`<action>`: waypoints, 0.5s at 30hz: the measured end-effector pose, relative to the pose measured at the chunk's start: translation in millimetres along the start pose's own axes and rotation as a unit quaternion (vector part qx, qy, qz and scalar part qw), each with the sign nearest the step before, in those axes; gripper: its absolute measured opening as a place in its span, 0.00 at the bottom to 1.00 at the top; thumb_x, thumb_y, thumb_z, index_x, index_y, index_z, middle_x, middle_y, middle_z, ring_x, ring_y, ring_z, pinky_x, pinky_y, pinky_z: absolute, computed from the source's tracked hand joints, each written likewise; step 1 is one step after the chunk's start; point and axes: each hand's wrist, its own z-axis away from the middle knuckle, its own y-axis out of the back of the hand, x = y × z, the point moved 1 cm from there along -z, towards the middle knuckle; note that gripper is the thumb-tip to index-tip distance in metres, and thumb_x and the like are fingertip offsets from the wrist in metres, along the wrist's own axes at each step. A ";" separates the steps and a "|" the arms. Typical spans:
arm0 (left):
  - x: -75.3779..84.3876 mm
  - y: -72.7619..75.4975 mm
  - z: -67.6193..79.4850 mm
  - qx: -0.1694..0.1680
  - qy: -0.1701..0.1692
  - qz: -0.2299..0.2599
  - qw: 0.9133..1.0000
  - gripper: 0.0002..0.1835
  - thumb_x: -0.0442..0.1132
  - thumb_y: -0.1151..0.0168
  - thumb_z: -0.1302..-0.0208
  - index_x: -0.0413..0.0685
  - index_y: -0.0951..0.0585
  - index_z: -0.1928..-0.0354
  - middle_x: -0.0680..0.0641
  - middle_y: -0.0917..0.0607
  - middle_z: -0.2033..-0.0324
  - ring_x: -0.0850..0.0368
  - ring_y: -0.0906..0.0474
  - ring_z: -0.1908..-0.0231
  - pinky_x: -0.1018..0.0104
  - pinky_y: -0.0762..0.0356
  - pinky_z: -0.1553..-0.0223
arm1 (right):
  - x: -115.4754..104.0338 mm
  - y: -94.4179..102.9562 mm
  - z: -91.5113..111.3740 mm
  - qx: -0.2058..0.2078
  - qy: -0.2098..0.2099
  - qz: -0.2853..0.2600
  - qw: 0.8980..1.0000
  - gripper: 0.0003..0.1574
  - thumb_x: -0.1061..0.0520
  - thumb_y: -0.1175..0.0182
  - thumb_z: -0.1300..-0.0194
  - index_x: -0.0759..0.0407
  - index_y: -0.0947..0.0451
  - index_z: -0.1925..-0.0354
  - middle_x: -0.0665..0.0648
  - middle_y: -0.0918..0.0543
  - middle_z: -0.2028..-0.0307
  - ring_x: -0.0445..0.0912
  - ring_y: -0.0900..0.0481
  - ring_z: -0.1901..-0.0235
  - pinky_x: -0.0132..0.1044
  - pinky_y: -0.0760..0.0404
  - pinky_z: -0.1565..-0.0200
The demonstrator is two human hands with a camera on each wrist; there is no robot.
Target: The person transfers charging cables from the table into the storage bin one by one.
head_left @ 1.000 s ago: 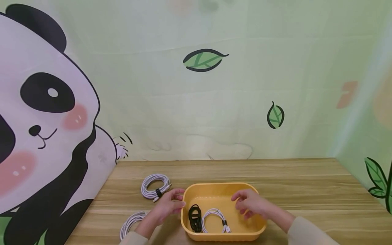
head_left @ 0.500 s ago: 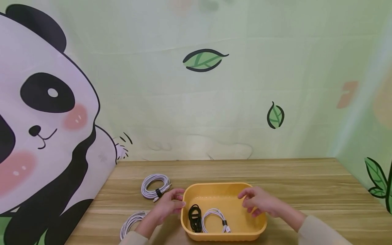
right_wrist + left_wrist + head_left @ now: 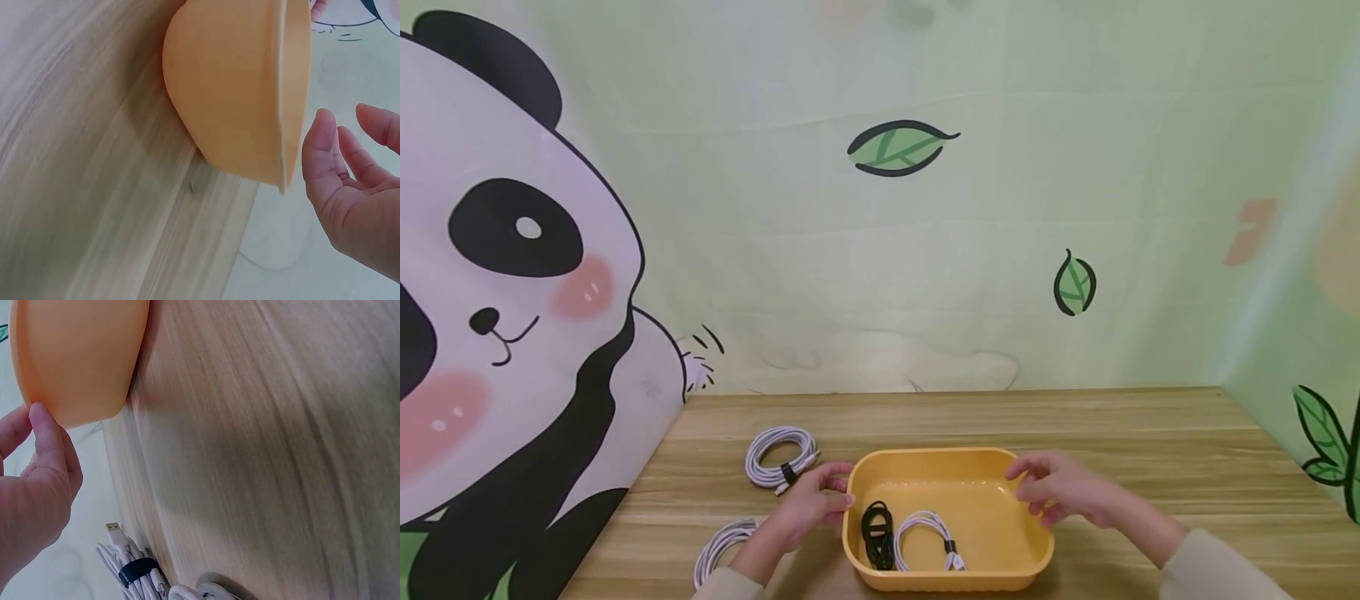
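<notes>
A yellow plastic basket (image 3: 955, 581) stands on the wooden table. Inside lie a black coiled cable (image 3: 877, 537) and a white coiled cable (image 3: 922, 517) tied with a black strap. At the basket's left rim, my left hand (image 3: 811, 502) pinches the edge with thumb and fingertips; the left wrist view shows the thumb (image 3: 47, 434) against the outer wall. My right hand (image 3: 1067, 492) hovers beside and over the right rim, fingers loosely bent around nothing. In the right wrist view a gap shows between the right fingers and the rim.
Left of the basket lies another white coiled cable (image 3: 763, 477) with a black strap. Nearer the front, a further white coil (image 3: 718, 550) is partly covered by the left forearm. A panda-print backdrop (image 3: 925, 250) hangs behind the table (image 3: 1150, 450).
My right hand has moved to the right, from over the basket's inside to its right rim. The left hand, the basket and the cables stay in place.
</notes>
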 end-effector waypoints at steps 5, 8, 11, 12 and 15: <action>0.1 -0.2 0.3 0.001 0.003 -0.001 1.000 0.27 0.27 0.44 0.48 0.31 0.37 0.44 0.43 0.29 0.64 0.60 0.27 0.70 0.65 0.22 0.66 | -1.5 8.5 6.7 -0.005 0.002 -0.006 1.000 0.29 0.57 0.42 0.46 0.72 0.36 0.50 0.53 0.29 0.72 0.43 0.29 0.75 0.33 0.23 0.73; -0.1 -0.3 0.1 0.001 0.001 0.000 1.000 0.27 0.27 0.44 0.48 0.31 0.37 0.44 0.43 0.29 0.64 0.60 0.27 0.70 0.65 0.22 0.66 | -1.6 13.1 9.5 -0.006 0.001 -0.007 1.000 0.29 0.57 0.42 0.45 0.73 0.37 0.49 0.53 0.29 0.71 0.43 0.28 0.74 0.34 0.23 0.73; 0.1 -0.5 0.2 0.002 -0.001 0.003 1.000 0.27 0.26 0.45 0.48 0.30 0.37 0.44 0.43 0.29 0.65 0.60 0.28 0.70 0.65 0.22 0.67 | -2.3 17.4 12.9 -0.009 -0.001 -0.005 1.000 0.29 0.57 0.43 0.44 0.73 0.37 0.49 0.54 0.28 0.71 0.43 0.28 0.74 0.34 0.23 0.73; 0.3 -0.6 0.3 0.002 -0.002 0.004 1.000 0.27 0.26 0.45 0.48 0.30 0.37 0.44 0.44 0.29 0.65 0.61 0.28 0.70 0.66 0.22 0.67 | -2.6 18.8 14.1 -0.009 -0.001 -0.004 1.000 0.29 0.57 0.43 0.44 0.73 0.37 0.49 0.54 0.27 0.70 0.43 0.28 0.73 0.34 0.23 0.73; 0.6 -0.5 0.5 0.002 -0.003 0.005 1.000 0.26 0.25 0.45 0.48 0.30 0.37 0.44 0.44 0.29 0.65 0.61 0.28 0.71 0.66 0.22 0.67 | -3.1 22.9 18.3 -0.010 0.001 -0.001 1.000 0.28 0.57 0.44 0.43 0.74 0.38 0.49 0.55 0.27 0.69 0.44 0.27 0.73 0.34 0.23 0.72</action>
